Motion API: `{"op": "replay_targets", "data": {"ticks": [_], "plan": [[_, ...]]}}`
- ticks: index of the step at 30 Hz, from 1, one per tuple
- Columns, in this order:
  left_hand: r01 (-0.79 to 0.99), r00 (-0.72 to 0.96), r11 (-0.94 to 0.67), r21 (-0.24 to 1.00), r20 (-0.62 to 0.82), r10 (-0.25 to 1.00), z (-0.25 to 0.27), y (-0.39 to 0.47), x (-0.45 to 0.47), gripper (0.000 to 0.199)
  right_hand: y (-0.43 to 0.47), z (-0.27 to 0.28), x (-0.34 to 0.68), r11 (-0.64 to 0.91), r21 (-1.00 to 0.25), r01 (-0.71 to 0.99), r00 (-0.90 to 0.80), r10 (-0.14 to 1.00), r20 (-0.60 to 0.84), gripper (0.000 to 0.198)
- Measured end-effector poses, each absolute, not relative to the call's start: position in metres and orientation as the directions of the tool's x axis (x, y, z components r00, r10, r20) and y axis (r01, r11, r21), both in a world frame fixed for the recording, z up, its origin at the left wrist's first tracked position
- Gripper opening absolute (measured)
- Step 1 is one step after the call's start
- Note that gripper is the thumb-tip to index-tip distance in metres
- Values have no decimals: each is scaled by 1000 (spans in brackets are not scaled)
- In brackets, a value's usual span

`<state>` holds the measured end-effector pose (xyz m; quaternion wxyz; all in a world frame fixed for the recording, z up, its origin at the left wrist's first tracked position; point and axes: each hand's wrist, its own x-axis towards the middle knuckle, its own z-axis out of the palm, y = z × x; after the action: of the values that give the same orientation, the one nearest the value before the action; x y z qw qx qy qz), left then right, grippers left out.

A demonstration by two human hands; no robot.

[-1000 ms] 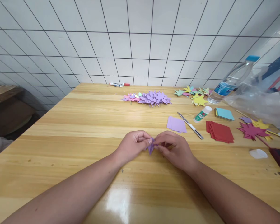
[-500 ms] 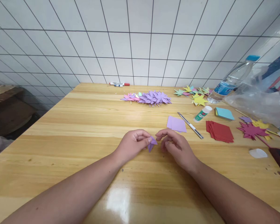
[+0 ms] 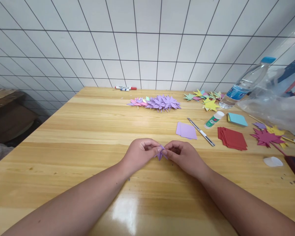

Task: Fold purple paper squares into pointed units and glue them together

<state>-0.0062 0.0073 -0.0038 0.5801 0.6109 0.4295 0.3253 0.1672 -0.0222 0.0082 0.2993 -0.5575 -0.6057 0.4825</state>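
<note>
A small folded piece of purple paper point(image 3: 160, 156) is pinched between my two hands, a little above the wooden table. My left hand point(image 3: 142, 151) grips its left side between thumb and fingers. From the other side, my right hand point(image 3: 183, 155) pinches its right edge, the thumb tips nearly meeting. Pointed flaps stick out below the fingers, while the upper part is mostly covered. Beyond my right hand lie a few flat purple paper squares point(image 3: 188, 131), with a utility knife point(image 3: 201, 132) slanting beside them.
Purple paper leaves point(image 3: 163, 103) lie piled near the tiled wall. To the right are a glue stick point(image 3: 214, 119), red paper squares point(image 3: 233, 138), blue paper point(image 3: 237, 119), a water bottle point(image 3: 245, 85), a maroon paper leaf point(image 3: 265, 137) and a white cap point(image 3: 273, 161). Markers point(image 3: 126, 88) rest at the back edge.
My right hand has moved left and closed on the purple paper, which only my left hand held before. The paper's flaps now spread to both sides.
</note>
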Motion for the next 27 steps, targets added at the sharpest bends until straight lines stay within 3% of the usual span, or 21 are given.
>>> {"op": "replay_targets", "data": {"ticks": [22,27], "plan": [[117,505,70,991,-120,855,4,4,-6,26,-21,5,170,-66,-956,284,-196,973,-126,23],[234,506,16,972,-136,852,-3,2,-6,23,-24,7,166,-104,-967,233,-119,984,-134,24]]}}
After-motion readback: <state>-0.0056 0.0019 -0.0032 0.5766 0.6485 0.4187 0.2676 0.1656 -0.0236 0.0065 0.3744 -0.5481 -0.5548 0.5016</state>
